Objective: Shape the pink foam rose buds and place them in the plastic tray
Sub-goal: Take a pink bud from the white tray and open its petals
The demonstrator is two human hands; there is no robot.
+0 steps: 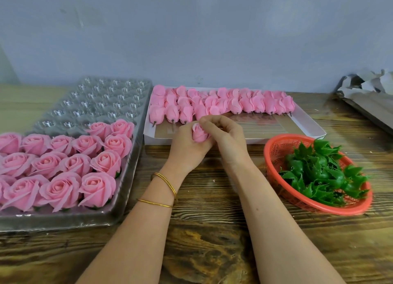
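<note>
The left hand cups one bud just right of the tray, above the worktop, its fingers wrapped round the lower half. The right hand meets it from the other side, fingertips pinching at the bud's top edge. So both hands grasp the same bud, and the step in hand looks like opening the outer petals. To do it well, the left grip should probably stay low and light so the foam is not creased. The right fingers would peel one petal at a time outward and down, turning the bud between pulls so the bloom opens evenly like the roses already seated. The next free cup seems to be in the tray's part-filled row, left of its two roses. By count, one bud is in hand and about fifteen finished roses show in the tray, whose left side runs out of view. Roughly thirty unshaped buds lie in the white box right of the tray, too overlapped for an exact count. One red basket further right of the tray holds a heap of green calyxes, uncountable here. The left wrist wears two bangles.
</note>
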